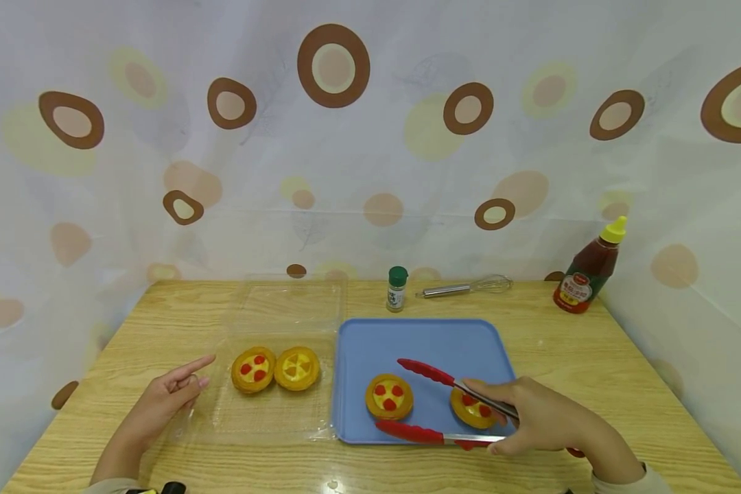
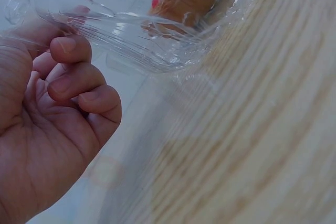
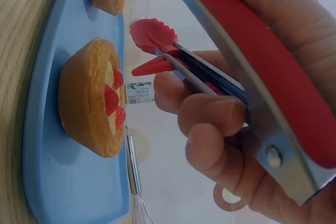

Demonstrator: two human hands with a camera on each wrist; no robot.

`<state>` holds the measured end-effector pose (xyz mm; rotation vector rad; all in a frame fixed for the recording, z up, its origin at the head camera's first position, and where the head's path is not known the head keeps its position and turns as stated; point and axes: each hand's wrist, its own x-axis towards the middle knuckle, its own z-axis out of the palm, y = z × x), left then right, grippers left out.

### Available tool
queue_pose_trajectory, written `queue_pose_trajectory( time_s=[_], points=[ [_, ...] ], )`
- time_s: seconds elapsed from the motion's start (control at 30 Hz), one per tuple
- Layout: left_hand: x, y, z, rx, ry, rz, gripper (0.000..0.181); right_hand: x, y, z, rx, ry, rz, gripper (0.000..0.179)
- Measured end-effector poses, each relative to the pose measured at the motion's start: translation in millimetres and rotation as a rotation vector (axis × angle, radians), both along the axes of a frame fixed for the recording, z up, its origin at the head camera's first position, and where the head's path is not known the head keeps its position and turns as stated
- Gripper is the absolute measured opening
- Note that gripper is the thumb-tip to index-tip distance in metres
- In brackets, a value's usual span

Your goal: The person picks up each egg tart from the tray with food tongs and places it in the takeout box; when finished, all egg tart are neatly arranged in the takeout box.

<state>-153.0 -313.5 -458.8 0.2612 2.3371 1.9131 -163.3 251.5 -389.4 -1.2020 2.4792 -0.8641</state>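
Observation:
My left hand (image 1: pixel 167 394) is at the left rim of a clear plastic container (image 1: pixel 272 422), its index finger extended. Thumb and curled fingers appear to pinch the rim (image 2: pixel 115 38). Inside lie two tarts side by side, one with red berries (image 1: pixel 254 370), one with yellow wedges (image 1: pixel 297 368). My right hand (image 1: pixel 540 422) grips red-tipped metal tongs (image 1: pixel 429 371), spread wide above a blue tray (image 1: pixel 420 336). On the tray, a berry tart (image 1: pixel 389 396) lies near the tong tips. Another berry tart (image 3: pixel 92 98) sits under the tongs, partly covered in the head view.
A green-capped seasoning jar (image 1: pixel 396 291) and a whisk (image 1: pixel 466 287) are behind the tray. A ketchup bottle with a yellow cap (image 1: pixel 586 271) stands at the back right. The container's clear lid (image 1: pixel 290 302) is raised at the back, near the patterned curtain (image 1: pixel 383 158).

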Motion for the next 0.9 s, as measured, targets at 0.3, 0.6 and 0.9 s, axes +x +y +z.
queue_pose_trajectory(
  time_s=[0.3,0.6,0.9],
  points=[
    [-0.3,-0.1,0.6,0.010,-0.031,0.001,0.052,0.6,-0.5,-2.2,0.022,-0.006,0.019,0.075],
    [-0.4,0.1,0.7,0.006,-0.022,0.004,0.051,1.3,-4.2,-1.9,0.027,-0.029,0.023,0.072],
    [-0.2,0.0,1.4,0.014,-0.030,-0.004,0.051,0.1,-4.2,-3.1,0.031,-0.037,0.032,0.066]
  ],
)
